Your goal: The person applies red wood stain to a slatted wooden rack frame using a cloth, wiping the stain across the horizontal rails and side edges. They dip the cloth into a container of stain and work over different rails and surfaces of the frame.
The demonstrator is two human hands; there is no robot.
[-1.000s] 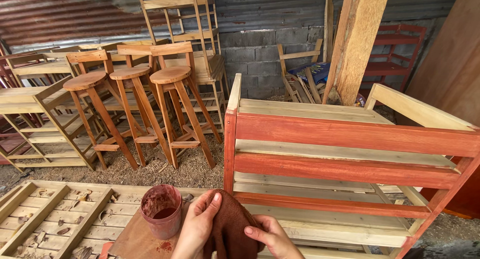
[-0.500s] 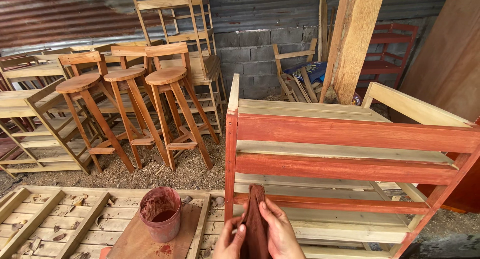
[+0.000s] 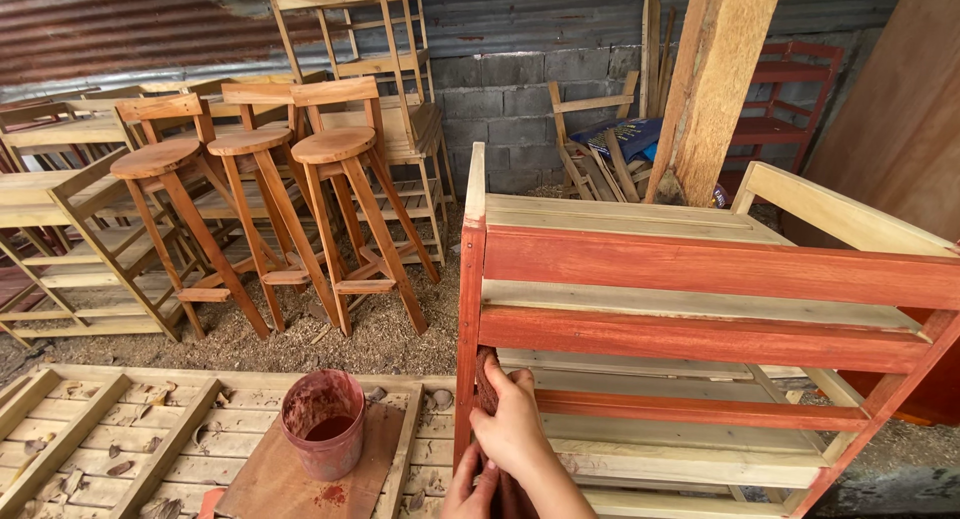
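Rag (image 3: 487,379), dark red-brown, pressed vs front left post of wooden rack (image 3: 700,269), low down. Right hand (image 3: 515,429) flat on rag, fingers wrapped round post. Left hand (image 3: 468,491) just below, at frame edge, grip unclear. Stain cup (image 3: 322,424) nearby on board w/ red smears.

stools (image 3: 265,204): 3 | cup (image 3: 323,424): 1 | hands (image 3: 510,434): 2 | rag (image 3: 487,379): 1
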